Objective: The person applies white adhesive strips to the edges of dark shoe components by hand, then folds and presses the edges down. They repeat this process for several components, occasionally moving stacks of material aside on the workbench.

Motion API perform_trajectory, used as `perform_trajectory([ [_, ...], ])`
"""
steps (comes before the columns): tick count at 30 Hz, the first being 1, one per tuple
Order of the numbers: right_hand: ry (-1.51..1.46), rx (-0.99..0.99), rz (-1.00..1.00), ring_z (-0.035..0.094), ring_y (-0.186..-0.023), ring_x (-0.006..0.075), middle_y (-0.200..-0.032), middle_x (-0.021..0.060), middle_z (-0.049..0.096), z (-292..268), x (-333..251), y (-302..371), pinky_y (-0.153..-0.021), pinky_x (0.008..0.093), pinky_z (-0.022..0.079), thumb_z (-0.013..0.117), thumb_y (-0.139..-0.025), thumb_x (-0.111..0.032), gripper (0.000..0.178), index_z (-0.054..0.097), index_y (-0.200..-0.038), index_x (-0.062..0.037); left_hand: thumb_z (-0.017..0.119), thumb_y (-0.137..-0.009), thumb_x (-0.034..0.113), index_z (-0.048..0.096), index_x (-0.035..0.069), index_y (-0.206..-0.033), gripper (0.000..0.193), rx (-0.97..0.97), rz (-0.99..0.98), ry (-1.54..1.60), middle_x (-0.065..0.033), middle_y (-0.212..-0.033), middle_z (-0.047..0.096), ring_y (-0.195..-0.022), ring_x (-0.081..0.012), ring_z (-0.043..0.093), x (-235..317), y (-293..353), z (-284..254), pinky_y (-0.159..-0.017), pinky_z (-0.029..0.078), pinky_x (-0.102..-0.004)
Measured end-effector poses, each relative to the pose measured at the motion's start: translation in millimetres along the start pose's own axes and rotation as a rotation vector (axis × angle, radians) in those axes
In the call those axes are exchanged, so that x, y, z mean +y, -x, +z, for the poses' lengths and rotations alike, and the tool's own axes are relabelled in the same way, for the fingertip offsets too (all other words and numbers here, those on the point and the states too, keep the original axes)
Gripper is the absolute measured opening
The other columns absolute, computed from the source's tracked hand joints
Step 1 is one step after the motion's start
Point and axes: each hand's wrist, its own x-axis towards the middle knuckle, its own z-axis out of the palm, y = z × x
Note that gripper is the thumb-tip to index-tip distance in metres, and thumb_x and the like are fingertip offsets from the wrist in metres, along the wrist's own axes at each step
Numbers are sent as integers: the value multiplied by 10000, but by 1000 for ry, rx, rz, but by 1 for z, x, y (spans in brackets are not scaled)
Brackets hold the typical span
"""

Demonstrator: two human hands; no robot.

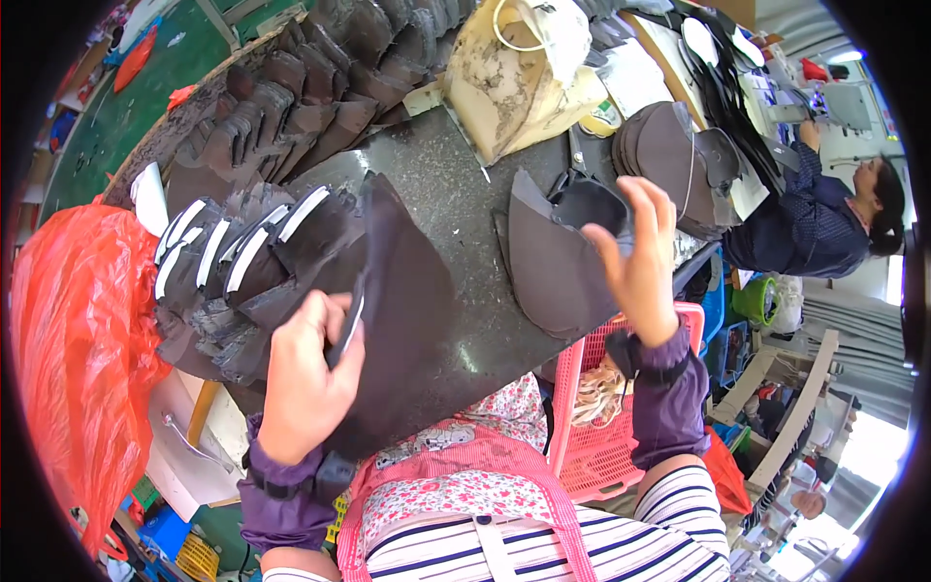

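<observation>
My left hand [315, 373] pinches the edge of a dark brown, curved flat piece [412, 281], raised on edge above the dark worktable [465, 199]. Beside that hand, on the left, lies a heap of similar dark pieces [242, 286], several with white strips along their edges. My right hand [642, 257] is open, fingers apart, at the right side of another dark brown curved piece [553, 267]; whether it touches the piece I cannot tell. Behind that piece show scissors [578, 155] with black handles, partly covered.
Overlapping dark pieces [291, 92] line the table's far left. A stained cream container [524, 82] stands at the back, near stacked brown pieces [655, 155]. A red plastic bag [87, 359] hangs left; a pink basket [596, 461] stands below right. Another person [810, 218] works at right.
</observation>
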Motion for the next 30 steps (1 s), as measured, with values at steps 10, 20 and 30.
perform_trajectory([
  [10, -496, -813, 107, 619, -942, 362, -1102, 198, 570, 25, -88, 62, -780, 409, 522, 790, -725, -119, 530, 537, -1170, 21, 687, -798, 84, 612, -7, -940, 185, -231, 684, -212, -114, -954, 592, -805, -285, 583, -23, -5, 84, -737, 492, -350],
  [20, -385, -405, -88, 635, -799, 347, -1025, 187, 596, 45, -78, 84, -672, 387, 531, 744, -708, -52, 438, 558, -1095, 34, 635, -730, 59, 610, -27, -1077, 359, -24, 581, -98, -163, -1121, 590, -939, -335, 610, -39, 15, 110, -846, 503, -408],
  [30, -319, -428, -599, 631, -964, 300, -1185, 237, 604, 35, -55, 112, -791, 398, 536, 591, -610, -129, 239, 577, -796, 22, 619, -721, 18, 600, -25, -980, 264, 128, 581, -208, -180, -1033, 640, -951, -299, 631, -48, 27, 119, -808, 530, -378],
])
